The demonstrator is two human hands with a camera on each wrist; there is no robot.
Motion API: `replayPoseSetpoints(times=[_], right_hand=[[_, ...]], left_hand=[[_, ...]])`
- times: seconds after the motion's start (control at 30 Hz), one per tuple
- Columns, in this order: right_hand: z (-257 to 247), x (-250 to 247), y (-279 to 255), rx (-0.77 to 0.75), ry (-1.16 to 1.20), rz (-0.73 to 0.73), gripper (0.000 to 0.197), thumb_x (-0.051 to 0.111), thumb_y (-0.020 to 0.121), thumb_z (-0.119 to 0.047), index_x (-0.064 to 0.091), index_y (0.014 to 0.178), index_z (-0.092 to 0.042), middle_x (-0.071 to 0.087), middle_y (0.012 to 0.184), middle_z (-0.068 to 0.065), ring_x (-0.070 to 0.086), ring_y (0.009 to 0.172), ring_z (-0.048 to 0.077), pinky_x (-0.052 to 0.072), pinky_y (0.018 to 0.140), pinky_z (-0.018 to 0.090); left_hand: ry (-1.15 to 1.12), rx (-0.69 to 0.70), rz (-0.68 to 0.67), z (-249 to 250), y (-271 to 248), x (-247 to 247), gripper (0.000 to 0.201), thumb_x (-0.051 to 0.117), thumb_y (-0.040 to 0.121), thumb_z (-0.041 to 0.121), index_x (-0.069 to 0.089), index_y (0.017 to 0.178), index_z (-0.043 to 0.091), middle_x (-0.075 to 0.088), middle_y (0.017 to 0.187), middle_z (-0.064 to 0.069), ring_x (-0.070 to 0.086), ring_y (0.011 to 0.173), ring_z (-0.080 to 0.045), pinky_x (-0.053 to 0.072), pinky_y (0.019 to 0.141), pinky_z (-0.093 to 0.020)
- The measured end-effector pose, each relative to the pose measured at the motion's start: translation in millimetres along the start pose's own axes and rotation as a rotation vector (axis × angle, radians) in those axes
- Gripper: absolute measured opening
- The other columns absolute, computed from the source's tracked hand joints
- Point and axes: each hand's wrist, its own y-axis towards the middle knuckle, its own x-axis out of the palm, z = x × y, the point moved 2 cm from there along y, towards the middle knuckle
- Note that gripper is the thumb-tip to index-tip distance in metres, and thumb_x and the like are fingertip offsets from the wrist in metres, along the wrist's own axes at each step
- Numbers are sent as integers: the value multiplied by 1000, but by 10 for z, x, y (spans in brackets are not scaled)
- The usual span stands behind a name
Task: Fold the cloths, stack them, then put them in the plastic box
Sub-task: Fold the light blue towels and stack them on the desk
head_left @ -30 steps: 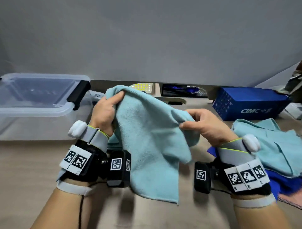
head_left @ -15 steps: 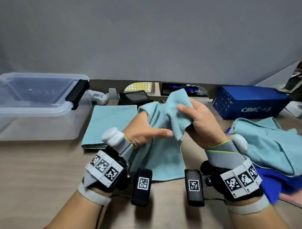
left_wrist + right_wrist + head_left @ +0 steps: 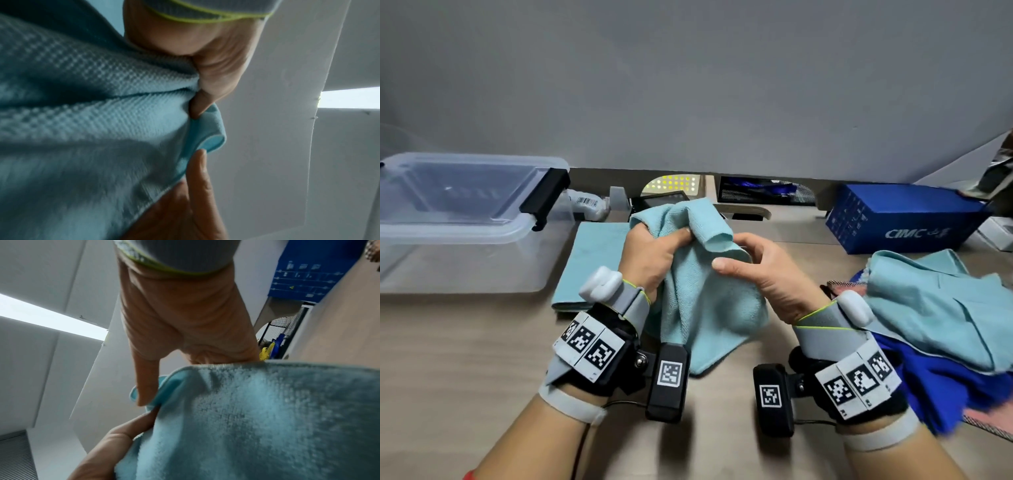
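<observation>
The light-blue cloth point(image 3: 702, 291) hides the right hand's point(image 3: 763, 274) fingers, and the plastic box point(image 3: 458, 226) is cut off at the left edge.

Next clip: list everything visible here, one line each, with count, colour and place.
held cloth: one, light teal, mid-air at centre, lower edge on the table
folded cloth: one, light teal, flat on the table beside the plastic box
cloth pile: several, teal over blue, right side of the table
plastic box: one, clear with black latch, left on the table
blue carton: one, dark blue, back right
table: one, light wood
wrist rigs: two, black with tag markers, on both wrists
left hand: grips the held cloth's top
right hand: fingers behind the held cloth, thumb in front
</observation>
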Motion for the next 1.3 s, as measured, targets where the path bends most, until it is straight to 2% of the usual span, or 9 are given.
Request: replayPoseSetpoints(times=[0.13, 0.2, 0.37, 0.5, 0.7, 0.8, 0.97, 1.13, 1.3], right_hand=[[-1, -16, 10, -47, -76, 119, 23, 71, 86, -8, 66, 103, 7, 69, 94, 11, 60, 86, 15, 48, 81, 32], [8, -23, 17, -39, -82, 187, 30, 66, 91, -19, 64, 91, 11, 62, 85, 12, 51, 81, 18, 42, 73, 35], [-47, -183, 48, 72, -131, 383, 33, 58, 94, -30, 67, 75, -4, 59, 72, 5, 49, 72, 14, 36, 65, 30], [-78, -245, 35, 178, -121, 308, 21, 61, 92, -31, 64, 87, -11, 54, 75, 10, 47, 69, 18, 37, 58, 27], [-101, -237, -16, 88, 23, 142, 36, 70, 86, -24, 69, 99, 10, 71, 91, 20, 64, 73, 22, 51, 67, 29], [-77, -252, 2, 109, -57, 191, 56, 74, 81, -33, 64, 99, 19, 72, 96, 26, 60, 81, 25, 46, 72, 32], [-265, -492, -7, -75, 141, 365, 29, 69, 86, -24, 69, 95, 3, 69, 90, 15, 62, 84, 24, 48, 81, 35], [-434, -786, -102, -238, 260, 434, 20, 48, 98, -6, 68, 102, -4, 76, 88, 3, 70, 83, 13, 56, 77, 25], [-442, -895, -149, -245, 289, 441, 21, 45, 99, -4, 65, 103, -2, 76, 79, 0, 71, 73, 10, 55, 66, 22]], left_hand=[[69, 25, -150, -36, -45, 45, 43, 82, 65, 21, 70, 105, 10, 75, 104, -9, 71, 99, -26, 57, 88, -41], [68, 11, -232, -54, -59, 78, 44, 82, 68, 19, 69, 108, 9, 74, 107, -11, 70, 100, -26, 56, 88, -39], [52, 35, -123, 14, 10, -18, 28, 79, 74, 2, 67, 100, 4, 74, 99, -11, 71, 87, -22, 57, 80, -38], [1, 83, -69, 71, 63, -101, 45, 78, 68, 14, 64, 107, 0, 71, 107, -18, 69, 99, -30, 56, 88, -45], [59, 98, -77, 35, 56, -81, 51, 83, 63, 18, 65, 107, 1, 73, 106, -14, 70, 101, -31, 54, 91, -51], [78, 95, -80, 49, 44, -73, 50, 83, 65, 18, 64, 108, 1, 73, 107, -14, 70, 101, -30, 56, 90, -47], [13, 23, -115, 144, 79, -215, 49, 77, 73, 4, 58, 117, -8, 71, 97, -13, 71, 80, -21, 57, 67, -30], [68, -55, -318, 243, 123, -469, 43, 70, 65, -9, 65, 105, 4, 76, 92, -5, 73, 81, -17, 57, 69, -25], [34, -70, -123, 238, 249, -647, 27, 61, 85, -2, 63, 112, 1, 74, 91, -6, 68, 76, -17, 58, 70, -26]])
